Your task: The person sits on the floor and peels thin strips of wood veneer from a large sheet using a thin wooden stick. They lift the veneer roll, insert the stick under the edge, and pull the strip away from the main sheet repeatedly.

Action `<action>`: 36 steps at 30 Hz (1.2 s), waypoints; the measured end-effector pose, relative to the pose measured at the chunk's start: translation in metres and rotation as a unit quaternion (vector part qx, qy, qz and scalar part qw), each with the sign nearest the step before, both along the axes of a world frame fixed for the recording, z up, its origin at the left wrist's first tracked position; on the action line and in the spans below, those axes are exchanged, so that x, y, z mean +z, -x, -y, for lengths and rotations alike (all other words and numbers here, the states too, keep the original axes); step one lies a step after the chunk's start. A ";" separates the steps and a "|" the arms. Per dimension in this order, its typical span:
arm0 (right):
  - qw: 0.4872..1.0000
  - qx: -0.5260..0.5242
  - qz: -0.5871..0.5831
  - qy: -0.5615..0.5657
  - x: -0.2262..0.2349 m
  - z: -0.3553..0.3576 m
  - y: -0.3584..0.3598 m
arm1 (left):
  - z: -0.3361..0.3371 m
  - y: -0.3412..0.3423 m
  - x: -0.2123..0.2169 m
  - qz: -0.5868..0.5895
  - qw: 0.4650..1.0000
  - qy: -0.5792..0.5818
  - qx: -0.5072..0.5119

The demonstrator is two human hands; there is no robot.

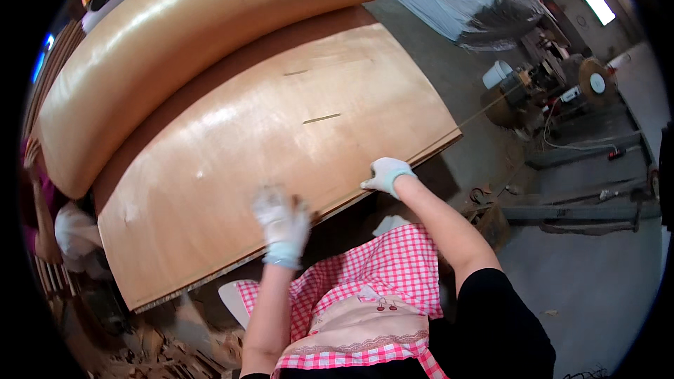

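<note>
A broad, pale wood veneer sheet (232,147) lies on top of a stack in front of me. Its far part curls up into a large roll (210,10). My right hand (387,176), in a white glove with a pale blue cuff, grips the near edge of the sheet, fingers bent at the rim. My left hand (282,221), gloved alike, is over the sheet near the same edge. Motion smears its fingers, so whether they touch the wood cannot be told. Two narrow dark slits mark the sheet, the nearer slit (321,118) being the longer.
Another person's hand (31,154) is beside the roll at the left. Wood scraps (168,358) litter the floor at lower left. To the right stand a white bucket (497,74), machinery with a round disc (597,83) and a metal frame (576,212). A plastic-wrapped pile (449,0) sits behind.
</note>
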State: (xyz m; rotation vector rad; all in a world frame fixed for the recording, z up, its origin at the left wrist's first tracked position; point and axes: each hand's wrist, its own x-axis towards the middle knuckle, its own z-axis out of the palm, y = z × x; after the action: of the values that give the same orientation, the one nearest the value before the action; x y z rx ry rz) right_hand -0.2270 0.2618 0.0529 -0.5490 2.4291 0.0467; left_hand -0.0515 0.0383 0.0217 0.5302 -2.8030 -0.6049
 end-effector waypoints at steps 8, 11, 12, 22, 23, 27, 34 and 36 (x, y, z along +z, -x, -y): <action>0.996 -0.010 0.043 0.080 -0.004 -0.011 0.007 | -0.078 0.064 -0.010 0.072 0.993 0.017 -0.097; 0.992 -0.022 0.045 0.115 0.005 -0.065 0.043 | -0.074 0.061 -0.008 0.087 0.993 0.018 -0.079; 0.992 -0.030 0.038 0.112 0.010 -0.092 0.061 | -0.075 0.061 -0.008 0.087 0.993 0.017 -0.081; 0.988 -0.149 -0.033 0.017 -0.002 -0.262 0.179 | -0.072 0.057 -0.006 0.119 0.989 0.029 -0.082; 0.987 -0.159 -0.029 0.017 -0.007 -0.259 0.179 | -0.071 0.056 -0.004 0.120 0.989 0.031 -0.080; 0.963 -0.249 -0.005 0.104 -0.033 -0.280 0.182 | -0.070 0.055 -0.004 0.101 0.991 0.030 -0.083; 0.762 -0.528 -0.299 0.226 -0.049 -0.270 0.136 | -0.073 0.058 -0.004 0.083 0.993 0.013 -0.080; 0.775 -0.479 -0.303 0.280 -0.026 -0.247 0.117 | -0.068 0.054 -0.010 0.064 0.995 0.004 -0.074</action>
State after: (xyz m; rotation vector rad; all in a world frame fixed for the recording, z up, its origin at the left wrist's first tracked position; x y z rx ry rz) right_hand -0.3444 0.5092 0.0266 0.6509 3.0459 -1.1112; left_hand -0.1057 0.1063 0.0120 0.3730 -2.9856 -0.6073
